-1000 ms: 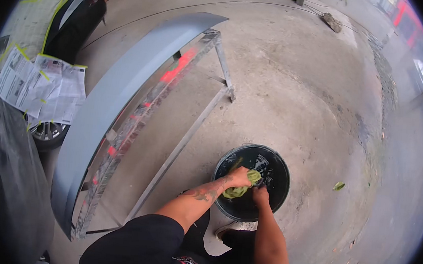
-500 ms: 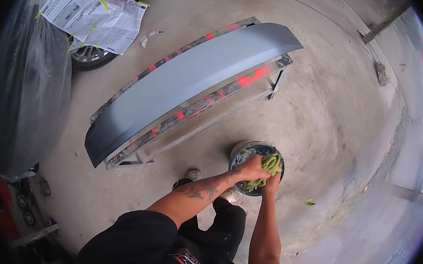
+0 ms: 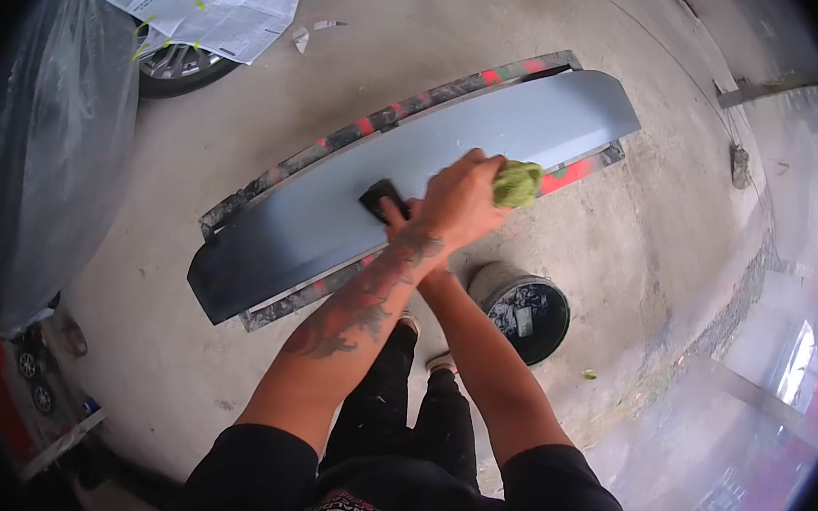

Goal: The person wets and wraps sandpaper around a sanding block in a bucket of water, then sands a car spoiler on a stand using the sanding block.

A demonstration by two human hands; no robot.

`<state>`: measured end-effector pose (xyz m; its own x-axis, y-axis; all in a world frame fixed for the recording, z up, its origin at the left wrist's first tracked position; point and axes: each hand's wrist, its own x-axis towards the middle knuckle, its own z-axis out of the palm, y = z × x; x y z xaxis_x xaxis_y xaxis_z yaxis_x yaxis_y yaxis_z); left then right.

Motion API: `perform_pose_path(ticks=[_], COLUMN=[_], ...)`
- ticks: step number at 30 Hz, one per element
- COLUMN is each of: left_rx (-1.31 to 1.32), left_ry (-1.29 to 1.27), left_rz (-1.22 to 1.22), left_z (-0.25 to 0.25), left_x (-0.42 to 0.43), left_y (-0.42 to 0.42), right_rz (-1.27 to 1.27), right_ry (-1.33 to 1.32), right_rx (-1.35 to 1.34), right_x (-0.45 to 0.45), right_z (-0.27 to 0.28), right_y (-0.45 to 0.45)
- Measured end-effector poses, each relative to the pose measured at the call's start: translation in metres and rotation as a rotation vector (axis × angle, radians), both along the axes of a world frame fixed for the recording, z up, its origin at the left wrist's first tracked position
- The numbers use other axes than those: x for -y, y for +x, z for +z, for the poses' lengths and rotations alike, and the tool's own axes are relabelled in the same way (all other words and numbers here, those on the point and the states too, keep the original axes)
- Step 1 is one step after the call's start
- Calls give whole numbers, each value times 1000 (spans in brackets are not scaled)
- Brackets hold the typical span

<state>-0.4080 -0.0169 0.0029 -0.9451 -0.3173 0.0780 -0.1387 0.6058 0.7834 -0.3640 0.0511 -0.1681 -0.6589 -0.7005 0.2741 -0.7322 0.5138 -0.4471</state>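
Note:
My left hand [image 3: 467, 195], at the end of the tattooed forearm, is closed around a bunched green cloth [image 3: 517, 184]. It is over the front side of a long grey panel [image 3: 338, 178], which fades to black at its left end. My arms cross at the wrists, the left above the right. My right hand [image 3: 402, 218] passes underneath and is partly hidden. Its fingers grip a small black block [image 3: 383, 201] over the middle of the panel; whether the block touches the surface I cannot tell.
The panel lies on a low stand [image 3: 296, 160] with taped, paint-spotted rails. A bucket [image 3: 564, 330] with dark liquid and a pale piece inside stands right of my feet. Plastic sheeting [image 3: 56, 160] and a papered-over car wheel [image 3: 179, 69] are at the left.
Both hands have moved from the bucket up over the panel. The cloth, earlier gripped by both hands, is now in my left hand only. A black block now shows in my right.

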Motion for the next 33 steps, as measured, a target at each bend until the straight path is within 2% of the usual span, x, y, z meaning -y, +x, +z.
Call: perform_pose_path(ticks=[2, 3, 4, 6, 7, 9, 11, 13, 15, 18, 20, 22, 23, 25, 27, 29, 32, 33], left_rx=[78, 86, 69, 206, 241, 303, 547, 718, 812, 919, 894, 880, 885, 878, 852, 803, 840, 876], left_ry=[-73, -148, -200, -236, -262, -317, -408, -419, -351, -315, -313, -315, -322, -332, -342, -374, -372, -354], left_rz=[108, 173, 233, 307, 280, 221, 198, 190, 208, 223, 211, 209, 205, 196, 172, 142, 164, 185], left_z=[-17, -27, -41, -65, -85, -117, -92, -84, -90, -85, -94, -100, -100, -103, -116, -121, -102, -97], left_x=[48, 74, 100, 142, 154, 167, 151, 147, 148, 151, 154, 155, 155, 157, 161, 162, 158, 154], left_y=[28, 48, 70, 115, 138, 171, 165, 159, 151, 140, 143, 143, 143, 145, 149, 157, 143, 141], right_rz=[92, 178, 216, -10, -146, -425, -548, -378, -70, 130, -95, -386, -476, -500, -343, -12, 163, 90], right_ry=[48, 171, 265, 138, 104, 199, 209, 90, 141, 173, 106, 160, 179, 82, 16, 52, 88, 116], right_rx=[69, 98, -15, 47, -9, -59, -21, -2, 52, 1, -30, 0, -59, -55, 77, 95, 18, 12], right_x=[27, 25, 17, 5, -3, -7, 11, 35, 53, 42, 22, 3, -1, 12, 43, 61, 48, 39], right_z=[-29, -30, 9, 21, 12, 18, 15, 8, 13, 19, 10, 14, 10, -2, 7, 8, 15, 10], right_y=[13, 3, -20, -74, -106, -149, -137, -80, -14, -33, -103, -173, -193, -178, -103, -26, -49, -83])
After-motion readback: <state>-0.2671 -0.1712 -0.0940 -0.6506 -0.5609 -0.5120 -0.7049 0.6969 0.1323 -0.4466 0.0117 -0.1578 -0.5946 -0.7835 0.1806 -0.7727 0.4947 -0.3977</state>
